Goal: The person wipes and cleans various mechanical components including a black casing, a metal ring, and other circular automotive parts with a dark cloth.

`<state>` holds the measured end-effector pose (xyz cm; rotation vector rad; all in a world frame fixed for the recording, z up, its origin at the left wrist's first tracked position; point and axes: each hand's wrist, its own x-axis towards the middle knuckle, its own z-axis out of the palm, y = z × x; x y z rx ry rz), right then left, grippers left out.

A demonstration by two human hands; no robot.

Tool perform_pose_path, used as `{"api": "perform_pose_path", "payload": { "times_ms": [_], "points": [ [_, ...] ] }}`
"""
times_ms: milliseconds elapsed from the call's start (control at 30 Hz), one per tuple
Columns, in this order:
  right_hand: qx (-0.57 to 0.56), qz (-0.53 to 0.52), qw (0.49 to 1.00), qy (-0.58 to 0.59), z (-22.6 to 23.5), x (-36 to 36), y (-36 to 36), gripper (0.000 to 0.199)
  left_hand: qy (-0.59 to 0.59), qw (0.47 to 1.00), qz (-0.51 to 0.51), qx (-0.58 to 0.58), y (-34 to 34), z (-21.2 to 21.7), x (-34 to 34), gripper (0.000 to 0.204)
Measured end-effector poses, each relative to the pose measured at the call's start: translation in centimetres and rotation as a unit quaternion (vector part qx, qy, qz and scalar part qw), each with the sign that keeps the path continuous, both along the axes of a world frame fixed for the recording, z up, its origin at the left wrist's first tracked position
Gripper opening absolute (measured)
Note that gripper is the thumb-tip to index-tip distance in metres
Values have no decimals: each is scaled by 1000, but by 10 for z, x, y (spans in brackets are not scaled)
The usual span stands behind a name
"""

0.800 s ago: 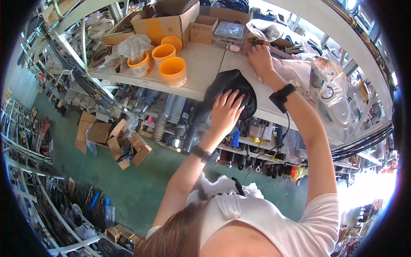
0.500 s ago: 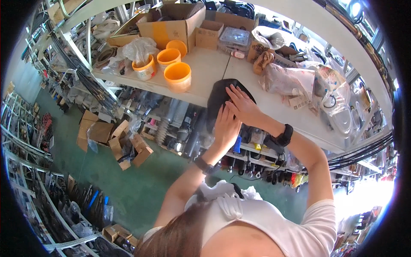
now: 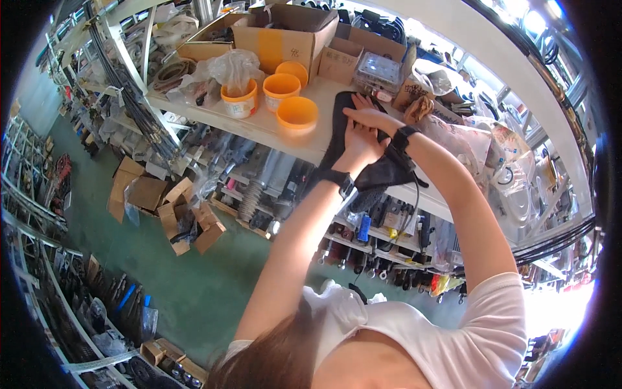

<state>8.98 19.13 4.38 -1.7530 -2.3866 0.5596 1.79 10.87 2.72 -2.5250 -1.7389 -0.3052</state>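
Note:
A piece of black fabric (image 3: 336,141), soft and creased, lies on the white shelf and droops over its front edge. Whether it is a cloth or a bag cannot be made out. My right hand (image 3: 374,118) rests on the fabric's far part with fingers stretched out. Under and just nearer to it, my left hand (image 3: 364,144) presses on the same fabric, its fingertips partly covered by the right. Both wrists wear dark bands. A thin dark cord dangles by the hanging fabric. Left of my hands stand several orange tubs (image 3: 297,113), one holding clear plastic.
Cardboard boxes (image 3: 285,45) and a clear plastic case (image 3: 378,70) line the shelf's back. Plastic-wrapped parts (image 3: 463,139) lie to the right. The lower shelf holds many metal parts. Opened cartons (image 3: 149,194) sit on the green floor (image 3: 259,272) at left.
Both hands have reached farther over the shelf, toward the plastic case. The black fabric has shifted with them, and part of it now droops below my right wrist.

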Motion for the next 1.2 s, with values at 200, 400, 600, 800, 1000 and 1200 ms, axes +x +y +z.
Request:
{"api": "perform_pose_path", "payload": {
  "times_ms": [200,400,600,800,1000,1200],
  "points": [
    [38,38,998,-41,1,-30,-20,75,-143,973,-31,181,-25,-14,-37,54],
    [76,165,983,-15,3,-40,-92,65,-201,959,-27,196,-101,-18,-44,45],
    [70,174,982,-6,2,-42,-57,62,-150,966,8,211,-78,-15,-29,41],
    [87,117,989,11,-4,-23,-2,58,-68,994,-57,64,-3,-21,-27,45],
    [91,12,996,22,-11,39,-33,60,-122,979,-146,70,-38,-16,7,39],
    [40,-64,997,-10,-11,39,-67,78,-142,971,-157,112,-72,-19,13,37]
  ]
}}
